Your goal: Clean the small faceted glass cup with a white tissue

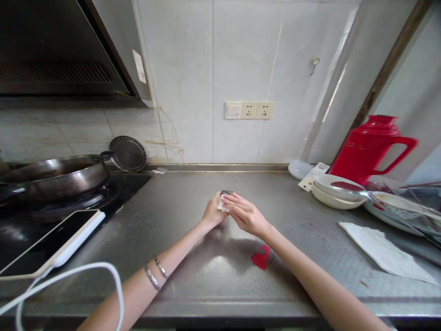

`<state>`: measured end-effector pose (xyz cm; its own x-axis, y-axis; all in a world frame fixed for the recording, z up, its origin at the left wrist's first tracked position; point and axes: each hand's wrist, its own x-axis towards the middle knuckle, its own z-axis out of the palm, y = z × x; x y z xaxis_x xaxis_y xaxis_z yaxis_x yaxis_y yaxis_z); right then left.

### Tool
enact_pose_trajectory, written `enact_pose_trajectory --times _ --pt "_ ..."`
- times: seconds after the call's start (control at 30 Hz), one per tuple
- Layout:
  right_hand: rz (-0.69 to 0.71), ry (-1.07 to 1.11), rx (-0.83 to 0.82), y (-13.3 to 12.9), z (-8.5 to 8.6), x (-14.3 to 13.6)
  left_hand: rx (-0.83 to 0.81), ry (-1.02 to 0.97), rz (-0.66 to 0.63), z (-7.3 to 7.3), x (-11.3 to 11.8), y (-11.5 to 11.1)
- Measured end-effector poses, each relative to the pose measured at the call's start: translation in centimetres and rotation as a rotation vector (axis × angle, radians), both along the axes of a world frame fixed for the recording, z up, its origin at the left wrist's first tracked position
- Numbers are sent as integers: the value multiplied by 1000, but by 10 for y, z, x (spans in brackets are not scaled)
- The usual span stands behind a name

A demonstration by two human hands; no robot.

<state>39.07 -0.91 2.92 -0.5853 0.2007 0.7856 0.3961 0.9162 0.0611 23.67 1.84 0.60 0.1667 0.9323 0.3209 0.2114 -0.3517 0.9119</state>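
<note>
Both hands meet over the middle of the steel counter (186, 276). My left hand (212, 214) is closed round a small dark object (226, 192); only its top edge shows, so its kind is unclear. My right hand (248, 216) presses a piece of white tissue (222, 203) against that object, its fingers bent over the left hand's fingers. Much of the object and the tissue is hidden by the fingers. Below the hands, near my right forearm, a red heart-shaped piece (261, 257) lies flat on the counter.
At left, a steel pan (69, 181) sits on the stove, with a phone (51, 239) and white cable (103, 265) in front. On the right are a red thermos (367, 149), stacked bowls (336, 200), a label card (313, 177) and a folded white paper towel (386, 253).
</note>
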Motion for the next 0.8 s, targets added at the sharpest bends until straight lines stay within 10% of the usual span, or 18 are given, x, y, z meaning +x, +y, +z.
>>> enact_pose_trajectory --times 0.27,0.8 --pt "-87 232 -123 17 -6 11 28 219 91 16 8 -16" --pt "12 81 -38 6 8 19 -145 -34 -120 22 6 -12"
